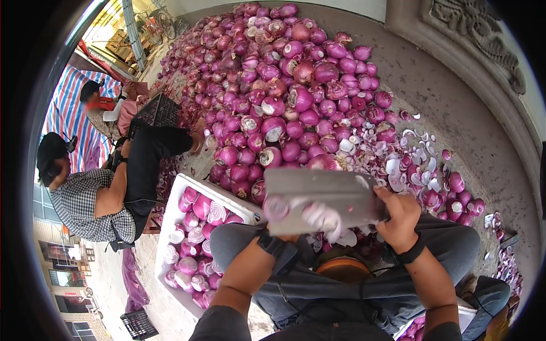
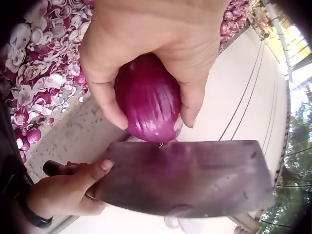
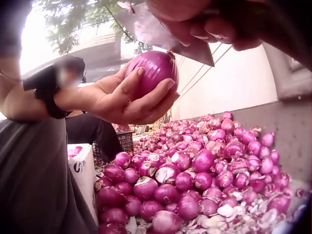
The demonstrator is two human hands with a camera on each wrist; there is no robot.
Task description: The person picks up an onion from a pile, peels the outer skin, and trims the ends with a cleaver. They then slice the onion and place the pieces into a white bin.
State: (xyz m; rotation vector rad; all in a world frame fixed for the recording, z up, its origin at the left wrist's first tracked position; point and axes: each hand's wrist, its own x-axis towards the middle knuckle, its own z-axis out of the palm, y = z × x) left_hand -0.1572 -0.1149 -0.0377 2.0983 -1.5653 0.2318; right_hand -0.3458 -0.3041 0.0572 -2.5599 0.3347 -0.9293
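Seated person, knees up, working over the lap. Left hand (image 2: 151, 44) cups a red onion (image 2: 148, 97), thumb and fingers curled round its sides, held up near chest height just above the blade. Right hand (image 1: 401, 219) is wrapped tight round the handle of a broad cleaver (image 1: 318, 199), thumb lying along the blade's base; the flat steel hides most of the onion and the left hand from the head view. The edge sits at the onion's lower end, touching or nearly so. Far side: a large heap of red onions (image 1: 284, 85) against a grey wall (image 1: 455, 102). To the right, scattered trimmings and skins (image 1: 409, 159). Near left, a white crate (image 1: 173, 227) holding trimmed onions. Further left, two other people sit by a dark crate (image 1: 159, 111).
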